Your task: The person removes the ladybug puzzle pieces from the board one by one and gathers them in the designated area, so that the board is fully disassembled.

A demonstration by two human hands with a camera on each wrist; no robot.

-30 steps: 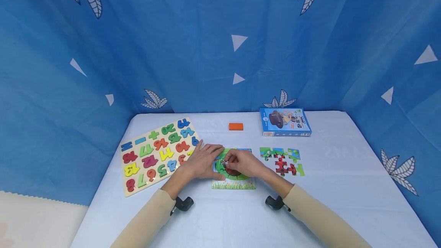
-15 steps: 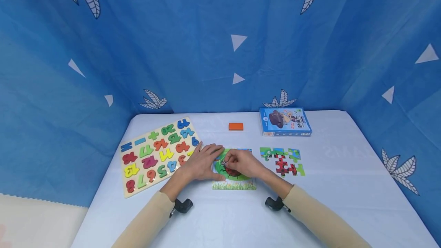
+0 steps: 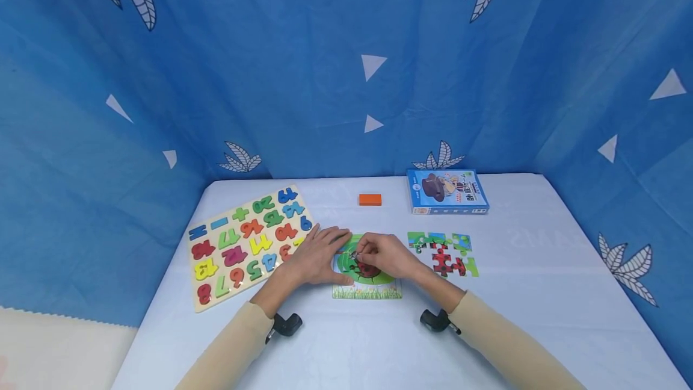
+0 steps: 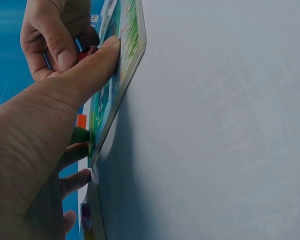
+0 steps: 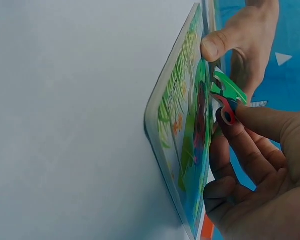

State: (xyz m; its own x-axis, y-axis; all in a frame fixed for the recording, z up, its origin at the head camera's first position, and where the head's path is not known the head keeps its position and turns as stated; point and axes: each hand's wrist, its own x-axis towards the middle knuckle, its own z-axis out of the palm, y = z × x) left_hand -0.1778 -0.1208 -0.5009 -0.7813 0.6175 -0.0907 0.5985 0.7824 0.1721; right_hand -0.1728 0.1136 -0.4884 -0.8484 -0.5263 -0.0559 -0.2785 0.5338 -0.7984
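A ladybug puzzle board with a grass border lies flat on the table, partly covered by both hands. Along its left side rests my left hand, fingers spread and fairly straight; in the left wrist view the thumb lies on the board's face. Over the middle of the board, my right hand pinches a puzzle piece between thumb and fingertips. Green, red and black show on the piece, which stands tilted close over the board. To the right, several loose puzzle pieces lie on the table.
A wooden number board with coloured digits stands left of my left hand, close to it. At the back are an orange block and a blue box with a hat picture. Blue cloth hangs behind the table.
The right hand has shifted slightly over the board, still pinching the puzzle piece, and more of the red ladybug picture shows beneath it. The left hand stays in place.
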